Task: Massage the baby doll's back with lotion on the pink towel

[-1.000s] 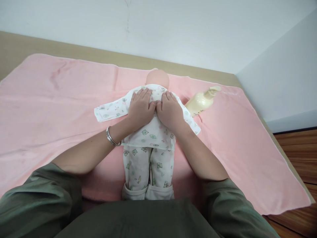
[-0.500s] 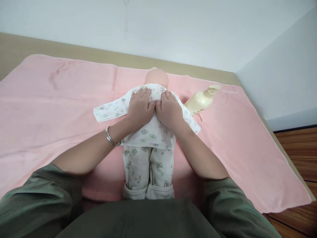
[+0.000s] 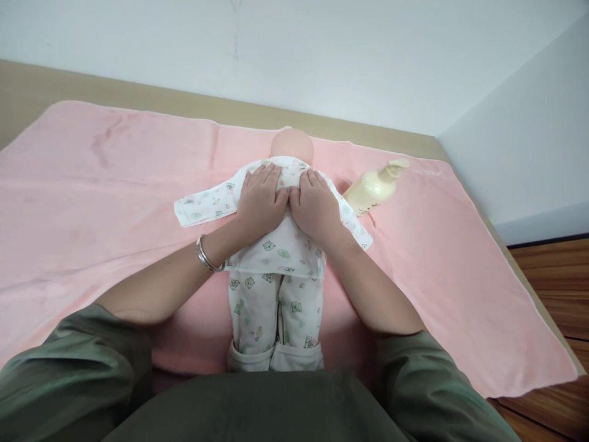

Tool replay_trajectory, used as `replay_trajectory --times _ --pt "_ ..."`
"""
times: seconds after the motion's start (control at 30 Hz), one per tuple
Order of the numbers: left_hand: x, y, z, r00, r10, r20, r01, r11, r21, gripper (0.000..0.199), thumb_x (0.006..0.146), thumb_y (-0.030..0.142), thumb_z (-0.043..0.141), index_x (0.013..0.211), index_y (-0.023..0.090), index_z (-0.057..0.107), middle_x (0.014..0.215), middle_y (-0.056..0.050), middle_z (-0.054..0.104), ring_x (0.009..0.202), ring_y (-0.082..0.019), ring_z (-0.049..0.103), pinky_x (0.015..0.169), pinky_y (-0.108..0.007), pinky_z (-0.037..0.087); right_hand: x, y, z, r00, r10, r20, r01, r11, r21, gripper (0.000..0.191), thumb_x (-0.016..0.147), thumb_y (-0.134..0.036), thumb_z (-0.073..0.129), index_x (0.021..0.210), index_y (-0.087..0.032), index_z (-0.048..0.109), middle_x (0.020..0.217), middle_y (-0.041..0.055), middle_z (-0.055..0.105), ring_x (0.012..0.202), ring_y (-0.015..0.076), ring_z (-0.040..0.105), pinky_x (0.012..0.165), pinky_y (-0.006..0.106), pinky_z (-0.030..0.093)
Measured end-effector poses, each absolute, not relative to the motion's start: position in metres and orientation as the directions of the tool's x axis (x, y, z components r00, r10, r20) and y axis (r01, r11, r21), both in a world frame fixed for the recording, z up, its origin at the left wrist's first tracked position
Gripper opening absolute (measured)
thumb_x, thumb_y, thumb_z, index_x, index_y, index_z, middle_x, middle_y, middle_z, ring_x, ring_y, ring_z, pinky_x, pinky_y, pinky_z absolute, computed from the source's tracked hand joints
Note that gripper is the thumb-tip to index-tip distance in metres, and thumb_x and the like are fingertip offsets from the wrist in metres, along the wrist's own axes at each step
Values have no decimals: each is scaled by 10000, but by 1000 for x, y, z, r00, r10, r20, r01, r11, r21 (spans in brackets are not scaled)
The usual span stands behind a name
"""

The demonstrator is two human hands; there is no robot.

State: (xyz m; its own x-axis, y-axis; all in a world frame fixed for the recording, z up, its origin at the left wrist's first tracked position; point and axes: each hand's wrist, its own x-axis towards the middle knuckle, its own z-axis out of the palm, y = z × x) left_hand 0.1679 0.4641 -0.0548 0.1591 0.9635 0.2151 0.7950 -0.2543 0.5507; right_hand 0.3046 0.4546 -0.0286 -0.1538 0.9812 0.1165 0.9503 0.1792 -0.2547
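A baby doll (image 3: 291,146) lies on a pink blanket (image 3: 115,190), its bare head at the far end and no face showing. It wears a white printed top (image 3: 280,253) and matching trousers (image 3: 300,310). My left hand (image 3: 261,199) rests flat on the left of the doll's upper back, with a silver bangle (image 3: 207,254) on the wrist. On the right half of the back lies my right hand (image 3: 315,205), also flat. The two thumb tips meet or nearly meet at the middle. Neither hand grips anything.
A cream pump bottle (image 3: 372,189) stands or leans on the blanket right of the doll, close to its sleeve. Behind the wooden table edge (image 3: 184,101) rises a white wall (image 3: 294,55). Brown wood (image 3: 556,288) shows at lower right.
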Motion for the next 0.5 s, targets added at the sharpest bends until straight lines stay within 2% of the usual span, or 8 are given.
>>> replay_trajectory --times 0.27,0.5 --pt "167 465 -58 152 957 246 773 -271 574 594 970 340 365 1512 123 473 1620 -149 444 1551 -312 350 1321 -561 208 308 458 -28 -165 981 103 942 188 -279 646 1026 -296 298 1554 70 372 1606 228 374 1548 320 316 1317 477 260" --pt "175 442 -45 177 950 257 844 -281 456 589 996 301 345 1492 8 473 1596 -220 452 1537 -354 364 1302 -546 265 319 471 -29 -225 973 44 915 227 -333 694 1005 -335 347 1581 52 323 1647 209 302 1571 316 268 1338 455 207"
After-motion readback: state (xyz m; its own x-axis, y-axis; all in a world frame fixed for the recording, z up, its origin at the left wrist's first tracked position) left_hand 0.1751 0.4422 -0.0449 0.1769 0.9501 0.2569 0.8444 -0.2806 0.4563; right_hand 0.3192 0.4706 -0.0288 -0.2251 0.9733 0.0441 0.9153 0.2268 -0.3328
